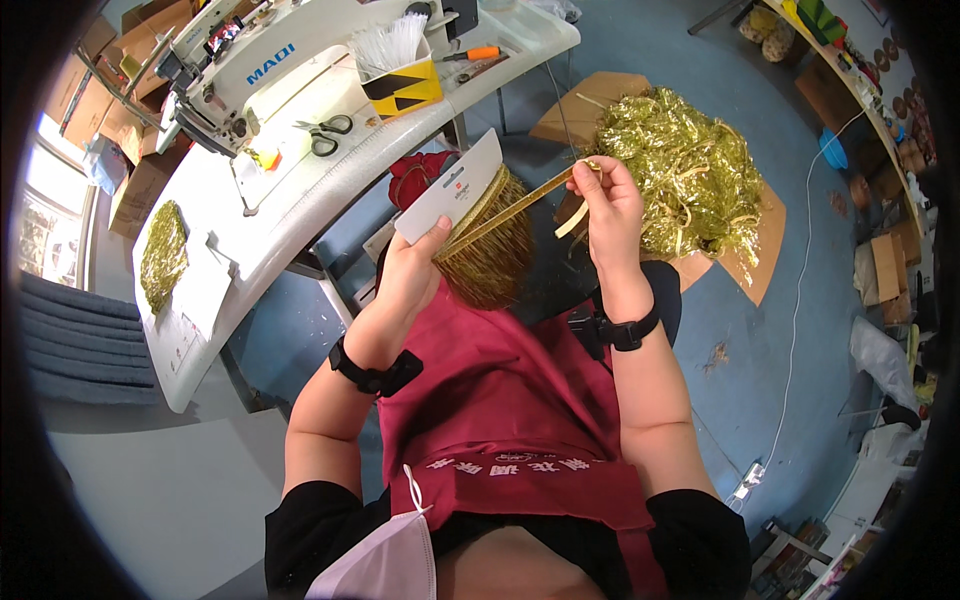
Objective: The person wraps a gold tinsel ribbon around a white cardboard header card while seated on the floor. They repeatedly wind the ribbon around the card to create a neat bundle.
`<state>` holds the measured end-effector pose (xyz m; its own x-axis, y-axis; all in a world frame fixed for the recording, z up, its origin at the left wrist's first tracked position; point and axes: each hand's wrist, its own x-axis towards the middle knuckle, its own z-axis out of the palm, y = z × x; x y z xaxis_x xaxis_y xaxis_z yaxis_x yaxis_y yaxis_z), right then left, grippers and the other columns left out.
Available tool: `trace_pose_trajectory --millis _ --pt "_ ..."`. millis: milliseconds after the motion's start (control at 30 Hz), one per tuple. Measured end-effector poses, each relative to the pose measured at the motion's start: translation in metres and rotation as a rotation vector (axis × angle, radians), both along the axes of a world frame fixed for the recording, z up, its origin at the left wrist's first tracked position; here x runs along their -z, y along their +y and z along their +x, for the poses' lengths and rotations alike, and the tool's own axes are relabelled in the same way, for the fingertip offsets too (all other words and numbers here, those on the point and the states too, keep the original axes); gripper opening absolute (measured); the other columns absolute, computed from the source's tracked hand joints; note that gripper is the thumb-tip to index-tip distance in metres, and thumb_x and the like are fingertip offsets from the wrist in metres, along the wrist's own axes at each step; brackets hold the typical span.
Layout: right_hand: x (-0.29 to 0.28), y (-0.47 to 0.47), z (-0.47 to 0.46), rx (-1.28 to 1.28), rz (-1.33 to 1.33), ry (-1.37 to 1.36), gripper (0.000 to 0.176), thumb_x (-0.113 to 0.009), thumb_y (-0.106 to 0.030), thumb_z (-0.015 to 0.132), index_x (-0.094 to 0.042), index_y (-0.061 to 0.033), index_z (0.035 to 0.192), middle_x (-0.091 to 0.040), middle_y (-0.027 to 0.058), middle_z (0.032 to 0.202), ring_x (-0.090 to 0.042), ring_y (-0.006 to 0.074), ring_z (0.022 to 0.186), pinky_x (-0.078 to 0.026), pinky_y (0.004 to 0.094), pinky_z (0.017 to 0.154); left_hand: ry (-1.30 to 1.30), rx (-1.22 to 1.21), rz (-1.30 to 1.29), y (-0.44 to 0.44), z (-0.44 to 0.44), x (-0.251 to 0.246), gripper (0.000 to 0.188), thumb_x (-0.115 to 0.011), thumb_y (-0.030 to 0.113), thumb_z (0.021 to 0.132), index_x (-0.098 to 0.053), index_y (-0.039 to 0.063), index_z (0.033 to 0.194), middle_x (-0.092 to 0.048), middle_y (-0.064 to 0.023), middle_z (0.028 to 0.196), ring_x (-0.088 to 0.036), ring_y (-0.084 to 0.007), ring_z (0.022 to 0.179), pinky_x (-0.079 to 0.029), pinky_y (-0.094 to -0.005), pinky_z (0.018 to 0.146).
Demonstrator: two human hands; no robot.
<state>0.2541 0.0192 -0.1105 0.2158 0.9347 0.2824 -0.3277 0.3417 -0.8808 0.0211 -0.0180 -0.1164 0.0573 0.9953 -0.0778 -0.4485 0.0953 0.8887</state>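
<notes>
My left hand [414,266] grips the lower end of a white printed card [456,187] together with gold metallic fringe trim [491,259], which hangs beside the card. A narrow gold band [517,208] runs taut from the fringe up to my right hand [611,206], whose thumb and fingers pinch its end. A short pale strip [572,222] dangles by the right wrist. Right of that hand, a big heap of shiny gold fringe [679,172] lies on opened cardboard [765,240].
On the white sewing table [300,191] stand a MAQI sewing machine [277,60], black-handled scissors [326,135], a yellow-black box [405,90] of white plastic ties, an orange-handled tool [480,53] and a gold fringe bundle [165,255]. A white cable [800,300] crosses the floor at right.
</notes>
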Motion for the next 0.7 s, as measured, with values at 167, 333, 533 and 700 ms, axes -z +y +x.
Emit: trace_pose_trajectory --millis 167,333,533,700 --pt "0.022 0.012 0.003 0.014 -0.092 -0.028 0.015 -0.068 -0.015 0.095 -0.064 -0.0027 0.103 -0.067 0.0014 0.089 -0.063 0.0086 0.080 -0.049 0.0229 0.074 -0.053 0.068 -0.061 -0.006 0.004 -0.006 0.040 -0.058 0.008 0.098 -0.050 -0.004 0.135 -0.057 -0.0148 0.136 -0.052 -0.0280 0.126 -0.040 -0.0417 0.107" --pt "0.037 0.021 0.004 -0.029 -0.141 -0.100 0.015 -0.064 -0.018 0.097 -0.063 -0.0043 0.104 -0.072 0.0051 0.097 -0.063 0.0096 0.085 -0.047 0.0240 0.078 -0.084 0.103 -0.092 -0.011 0.009 -0.010 0.040 -0.058 0.008 0.098 -0.049 -0.004 0.135 -0.056 -0.0163 0.135 -0.054 -0.0294 0.125 -0.042 -0.0429 0.106" --pt "0.046 0.024 0.003 -0.092 -0.146 -0.136 0.013 -0.061 -0.017 0.098 -0.062 -0.0054 0.104 -0.073 0.0058 0.101 -0.063 0.0089 0.090 -0.046 0.0242 0.079 -0.130 0.150 -0.100 -0.015 0.010 -0.013 0.042 -0.059 0.010 0.098 -0.048 -0.004 0.136 -0.055 -0.0164 0.136 -0.054 -0.0294 0.124 -0.043 -0.0431 0.106" --pt "0.048 0.026 0.004 -0.118 -0.137 -0.130 0.012 -0.060 -0.017 0.099 -0.060 -0.0060 0.104 -0.073 0.0062 0.102 -0.063 0.0087 0.091 -0.046 0.0239 0.078 -0.134 0.169 -0.079 -0.015 0.010 -0.011 0.043 -0.060 0.011 0.097 -0.048 -0.004 0.136 -0.055 -0.0167 0.136 -0.054 -0.0294 0.124 -0.042 -0.0432 0.106"
